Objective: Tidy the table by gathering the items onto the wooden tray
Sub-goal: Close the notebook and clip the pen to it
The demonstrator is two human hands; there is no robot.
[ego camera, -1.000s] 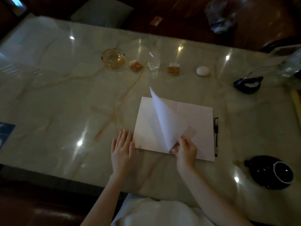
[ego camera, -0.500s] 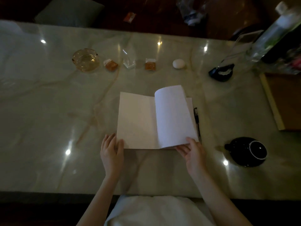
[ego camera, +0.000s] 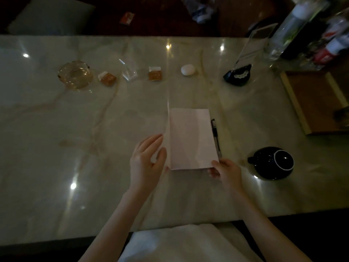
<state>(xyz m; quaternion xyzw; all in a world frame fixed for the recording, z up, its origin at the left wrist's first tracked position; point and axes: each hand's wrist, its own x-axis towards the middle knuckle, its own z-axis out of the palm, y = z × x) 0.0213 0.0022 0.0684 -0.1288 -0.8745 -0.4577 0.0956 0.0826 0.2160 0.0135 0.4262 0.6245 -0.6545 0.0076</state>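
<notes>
A white paper [ego camera: 190, 138] lies folded to half its width in the middle of the marble table [ego camera: 56, 148]. My left hand [ego camera: 147, 159] rests against its left edge with relaxed, fairly straight fingers. My right hand [ego camera: 224, 171] pinches the paper's near right corner. A black pen [ego camera: 216, 137] lies along the paper's right side. The wooden tray [ego camera: 317, 103] sits at the table's right edge, partly out of view. A black teapot [ego camera: 272, 163] stands right of my right hand.
Along the far side sit an amber glass ashtray [ego camera: 75, 74], two amber packets [ego camera: 107, 78] [ego camera: 154, 73], a clear glass block [ego camera: 129, 70], a white egg-shaped thing [ego camera: 188, 69] and a small black dish [ego camera: 238, 75]. Bottles [ego camera: 294, 25] crowd the far right corner.
The paper went from spread open with one half lifted to folded in half. My right hand moved to its near right corner and my left hand came up against its left edge.
</notes>
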